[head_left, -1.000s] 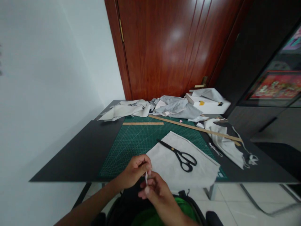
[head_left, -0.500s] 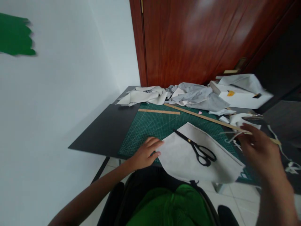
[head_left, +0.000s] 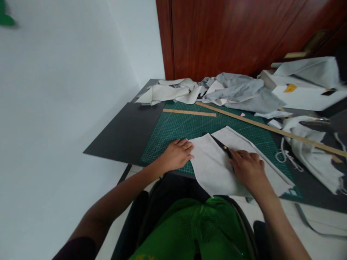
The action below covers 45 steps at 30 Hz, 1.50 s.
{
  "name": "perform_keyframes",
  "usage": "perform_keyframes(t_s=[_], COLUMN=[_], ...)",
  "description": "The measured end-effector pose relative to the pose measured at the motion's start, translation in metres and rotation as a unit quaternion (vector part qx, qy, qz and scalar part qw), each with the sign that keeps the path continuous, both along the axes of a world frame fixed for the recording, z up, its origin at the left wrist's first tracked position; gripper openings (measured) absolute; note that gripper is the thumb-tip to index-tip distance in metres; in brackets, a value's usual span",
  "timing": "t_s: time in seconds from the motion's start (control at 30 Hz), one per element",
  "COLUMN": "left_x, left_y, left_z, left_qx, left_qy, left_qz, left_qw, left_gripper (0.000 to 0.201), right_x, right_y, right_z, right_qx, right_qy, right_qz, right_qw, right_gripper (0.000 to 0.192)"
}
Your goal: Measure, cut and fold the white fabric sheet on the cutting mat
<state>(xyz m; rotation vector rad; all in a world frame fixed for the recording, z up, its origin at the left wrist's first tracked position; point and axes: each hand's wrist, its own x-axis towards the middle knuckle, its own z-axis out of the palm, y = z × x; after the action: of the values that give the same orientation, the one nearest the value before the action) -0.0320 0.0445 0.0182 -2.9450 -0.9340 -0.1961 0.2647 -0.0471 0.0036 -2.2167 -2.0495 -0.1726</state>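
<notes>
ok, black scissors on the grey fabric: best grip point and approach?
Grip the scissors by the handle loops at the near end, now under the right hand. Come from the near side: closed blades point away toward the door, lying flat on the fabric piece. Left hand pins its edge.

We laid our right hand point(head_left: 248, 169) over the scissors point(head_left: 221, 145) on the fabric piece point(head_left: 214, 166); our left hand point(head_left: 177, 155) pressed the fabric's left edge near the desk's point(head_left: 121, 133) front edge.
</notes>
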Motion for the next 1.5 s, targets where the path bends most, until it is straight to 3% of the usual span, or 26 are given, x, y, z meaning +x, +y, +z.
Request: perform_keyframes(t_s=[0.3,0.47,0.63,0.77,0.93,1.03,1.1,1.27,1.4,1.5], left_x=[0.016,0.032,0.044,0.046,0.038,0.034,0.033,0.029,0.012,-0.001], left_y=[0.055,0.098,0.138,0.154,0.163,0.165,0.166,0.167,0.175,0.183], left_z=[0.005,0.015,0.025,0.017,-0.004,-0.009,-0.009,-0.007,-0.003,0.001], left_qx=[0.019,-0.014,-0.033,-0.015,0.034,0.043,0.040,-0.018,-0.030,-0.038], left_qy=[-0.009,0.004,0.014,-0.010,-0.090,-0.087,-0.085,-0.123,-0.147,-0.189], left_qz=[0.168,0.247,0.275,0.280,0.313,0.338,0.337,0.340,0.391,0.431], left_qw=[0.986,0.969,0.961,0.960,0.945,0.936,0.937,0.932,0.908,0.882], left_gripper=[0.041,0.037,0.036,0.033,0.051,0.051,0.044,0.023,0.025,0.025], right_x=[-0.006,0.002,0.018,0.025,0.027,0.026,0.024,0.028,0.058,0.088], right_y=[0.081,0.125,0.151,0.159,0.155,0.153,0.154,0.156,0.155,0.155], right_z=[0.005,0.006,0.015,0.022,0.012,0.002,-0.002,0.005,0.014,0.012], right_qx=[-0.020,-0.007,-0.091,-0.130,-0.072,-0.021,0.016,0.050,0.072,0.111], right_qy=[0.096,0.152,0.223,0.230,0.229,0.260,0.317,0.499,0.519,0.503], right_qz=[-0.052,-0.065,-0.080,-0.057,-0.014,0.009,0.022,0.020,-0.026,-0.076], right_qw=[0.994,0.986,0.967,0.963,0.971,0.965,0.948,0.865,0.851,0.854], right_gripper=[0.050,0.051,0.050,0.050,0.047,0.043,0.042,0.053,0.059,0.061])
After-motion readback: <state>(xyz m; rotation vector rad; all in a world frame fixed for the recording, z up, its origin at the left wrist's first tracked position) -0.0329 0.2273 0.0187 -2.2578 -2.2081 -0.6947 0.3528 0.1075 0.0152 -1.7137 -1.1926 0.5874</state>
